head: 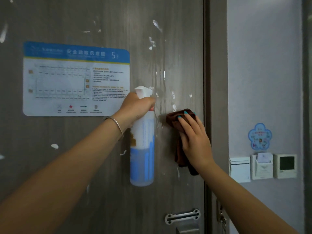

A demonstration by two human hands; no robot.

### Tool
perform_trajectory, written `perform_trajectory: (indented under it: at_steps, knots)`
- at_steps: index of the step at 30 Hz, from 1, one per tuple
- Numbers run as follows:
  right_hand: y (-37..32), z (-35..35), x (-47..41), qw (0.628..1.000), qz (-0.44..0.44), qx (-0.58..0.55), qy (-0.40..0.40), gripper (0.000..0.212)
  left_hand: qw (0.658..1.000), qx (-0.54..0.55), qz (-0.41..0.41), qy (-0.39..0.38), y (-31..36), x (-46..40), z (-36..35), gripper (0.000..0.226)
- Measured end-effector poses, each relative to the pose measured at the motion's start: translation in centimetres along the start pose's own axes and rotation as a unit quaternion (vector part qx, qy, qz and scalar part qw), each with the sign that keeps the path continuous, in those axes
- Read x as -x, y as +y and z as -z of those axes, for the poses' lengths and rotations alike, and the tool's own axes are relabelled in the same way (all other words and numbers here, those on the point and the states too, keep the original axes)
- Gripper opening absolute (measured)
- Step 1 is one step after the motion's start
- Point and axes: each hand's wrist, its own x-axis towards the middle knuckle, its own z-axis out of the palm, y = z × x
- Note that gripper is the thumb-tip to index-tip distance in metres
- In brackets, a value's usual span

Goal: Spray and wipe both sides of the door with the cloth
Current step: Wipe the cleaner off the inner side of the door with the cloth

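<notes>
A grey wood-grain door (101, 19) fills the view, flecked with white foam spots and wet streaks near its right edge. My left hand (136, 107) grips the neck of a white and blue spray bottle (142, 154), nozzle pointing right at the wet patch. My right hand (194, 137) lies flat with straight fingers on a brown cloth (173, 119), pressing it against the door just left of the door's edge. Part of the cloth hangs down beneath my palm.
A blue and white evacuation plan (76, 78) is stuck to the door at the left. A metal door guard (183, 216) sits low on the door. The frame (217, 65) borders a lilac wall with a flower sticker (260, 136), card holder (261, 166) and switch panels.
</notes>
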Motion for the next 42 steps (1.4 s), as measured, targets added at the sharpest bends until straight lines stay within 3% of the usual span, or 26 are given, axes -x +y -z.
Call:
perform_trajectory:
  at_steps: [17,23,29,32,34,37,39,42]
  knots:
    - [2.8,3.0,1.1,0.999,-0.02,-0.046,-0.015,0.043,0.995,-0.014,-0.022,0.095,-2.3,0.5,-2.0,0.013]
    - [3.2,2.4,1.7,0.998,-0.032,-0.051,-0.029,0.048,0.994,-0.039,-0.046,0.086,-0.5,0.2,-1.9,0.007]
    - [4.0,3.1,2.3,0.997,-0.057,-0.055,-0.024,0.048,0.994,-0.08,-0.059,0.05,-0.6,0.4,-3.3,0.018]
    - [4.4,3.5,2.7,0.996,-0.067,-0.054,-0.027,0.05,0.997,-0.058,-0.04,0.014,-1.8,0.8,-5.0,0.005]
    - [4.8,3.8,3.0,0.996,-0.063,-0.049,-0.027,0.05,0.999,-0.034,-0.025,0.004,-2.3,1.1,-6.1,0.015]
    - [5.2,4.2,3.2,0.997,-0.056,-0.039,-0.023,0.049,1.0,-0.005,-0.026,-0.005,-1.9,1.5,-7.6,0.011]
    - [5.3,4.5,3.4,0.998,-0.054,-0.033,-0.023,0.048,0.999,-0.012,-0.035,-0.015,-1.2,1.5,-8.5,0.005]
    - [5.4,4.9,3.7,0.999,-0.046,-0.022,-0.018,0.048,0.997,-0.04,-0.054,-0.029,0.1,1.6,-9.9,0.015]
